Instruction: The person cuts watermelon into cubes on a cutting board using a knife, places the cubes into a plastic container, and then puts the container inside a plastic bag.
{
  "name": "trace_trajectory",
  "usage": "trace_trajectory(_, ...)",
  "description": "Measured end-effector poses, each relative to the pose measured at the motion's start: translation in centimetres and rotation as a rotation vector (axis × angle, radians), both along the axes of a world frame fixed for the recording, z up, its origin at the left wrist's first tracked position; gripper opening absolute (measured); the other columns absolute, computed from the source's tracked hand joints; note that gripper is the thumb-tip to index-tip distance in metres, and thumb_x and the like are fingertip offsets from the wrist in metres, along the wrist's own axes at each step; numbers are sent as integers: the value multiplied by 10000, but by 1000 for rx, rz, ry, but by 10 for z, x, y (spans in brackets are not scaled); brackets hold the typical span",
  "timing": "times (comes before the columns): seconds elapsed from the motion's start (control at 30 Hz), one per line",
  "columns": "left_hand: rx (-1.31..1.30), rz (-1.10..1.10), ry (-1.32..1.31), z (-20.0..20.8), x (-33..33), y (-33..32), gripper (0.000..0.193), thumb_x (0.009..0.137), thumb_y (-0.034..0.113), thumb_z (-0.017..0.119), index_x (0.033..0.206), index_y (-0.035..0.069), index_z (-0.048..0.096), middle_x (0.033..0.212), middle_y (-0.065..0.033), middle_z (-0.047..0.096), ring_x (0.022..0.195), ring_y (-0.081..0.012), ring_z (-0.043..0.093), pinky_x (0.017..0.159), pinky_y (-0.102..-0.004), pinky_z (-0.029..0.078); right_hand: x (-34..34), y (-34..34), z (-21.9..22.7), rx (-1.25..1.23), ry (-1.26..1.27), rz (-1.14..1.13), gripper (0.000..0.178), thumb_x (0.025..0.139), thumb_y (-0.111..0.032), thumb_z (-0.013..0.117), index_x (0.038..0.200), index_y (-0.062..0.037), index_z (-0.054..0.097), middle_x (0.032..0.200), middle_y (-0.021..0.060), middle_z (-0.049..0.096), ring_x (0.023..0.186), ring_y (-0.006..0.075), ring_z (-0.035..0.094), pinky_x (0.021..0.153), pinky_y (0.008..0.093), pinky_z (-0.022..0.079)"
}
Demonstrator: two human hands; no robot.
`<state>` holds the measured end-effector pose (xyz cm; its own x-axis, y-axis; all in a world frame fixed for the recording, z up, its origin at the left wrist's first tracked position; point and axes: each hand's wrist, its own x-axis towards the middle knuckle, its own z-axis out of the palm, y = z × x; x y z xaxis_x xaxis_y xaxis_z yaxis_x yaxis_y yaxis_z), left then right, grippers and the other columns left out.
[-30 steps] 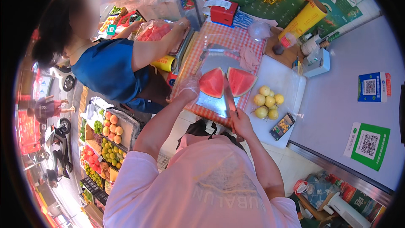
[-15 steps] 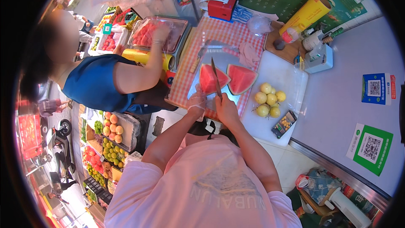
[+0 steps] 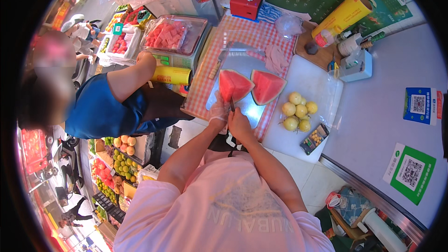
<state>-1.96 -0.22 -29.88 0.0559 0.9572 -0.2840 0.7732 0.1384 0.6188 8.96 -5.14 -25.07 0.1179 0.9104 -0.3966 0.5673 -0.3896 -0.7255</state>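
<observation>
My right hand [image 3: 239, 123] is wrapped round the handle of a knife [image 3: 233, 106]. Its blade points away from me, against the near edge of a red watermelon wedge [image 3: 235, 85]; how deep it goes I cannot tell. My left hand [image 3: 218, 113], in a thin clear glove, holds that wedge at its near left edge. A second watermelon wedge [image 3: 268, 87] sits just to the right. Both rest on a shiny metal board [image 3: 254, 116]. Behind the wedges lies a broad-bladed knife [image 3: 213, 71] with a wooden handle.
A checked cloth [image 3: 205, 88] covers the counter. At right, a white board [image 3: 275, 135] carries several yellow fruits [image 3: 299, 109] and a small dark pack [image 3: 314, 138]. A pink rag [image 3: 275, 59] lies behind. A co-worker in blue [image 3: 100, 100] stands left, beside a tray of cut melon [image 3: 165, 35].
My right hand has drawn the knife back toward me and left, from across the left wedge to its near edge. The left wedge has turned slightly. The co-worker has leaned back from the tray.
</observation>
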Motion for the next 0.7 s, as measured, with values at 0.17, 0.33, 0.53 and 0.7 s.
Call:
trace_trajectory(0.17, 50, -4, -88, -17, -13, -4, 611, 957, 266, 517, 1474, 136, 217, 899, -264, 636, 832, -463, 618, 680, -544, 447, 4, -15, 11, -94, -4, 69, 337, 978, -298, 430, 1014, 31, 496, 856, 340, 628, 846, 519, 609, 757, 585, 476)
trace_trajectory(0.33, 182, -78, -105, -19, -7, -3, 632, 949, 201, 530, 1481, 119, 198, 871, -257, 638, 809, -448, 625, 663, -537, 454, 13, -24, 9, -100, 2, 75, 349, 980, -314, 425, 1017, 24, 506, 873, 337, 631, 862, 520, 607, 766, 582, 472)
trace_trajectory(0.53, 177, -59, -26, -30, -13, -6, 668, 947, 159, 536, 1497, 59, 170, 855, -253, 633, 789, -429, 627, 663, -512, 463, 62, -74, 57, -83, 10, 220, 314, 980, -301, 439, 1044, -7, 529, 881, 295, 647, 857, 482, 621, 786, 583, 468)
trace_trajectory(0.7, 32, 21, -180, -37, -13, -4, 672, 957, 179, 525, 1493, 34, 146, 830, -242, 631, 771, -415, 625, 656, -497, 463, 77, -50, 90, -62, 45, -18, 304, 973, -314, 458, 1036, -26, 532, 852, 300, 645, 816, 488, 621, 739, 575, 483)
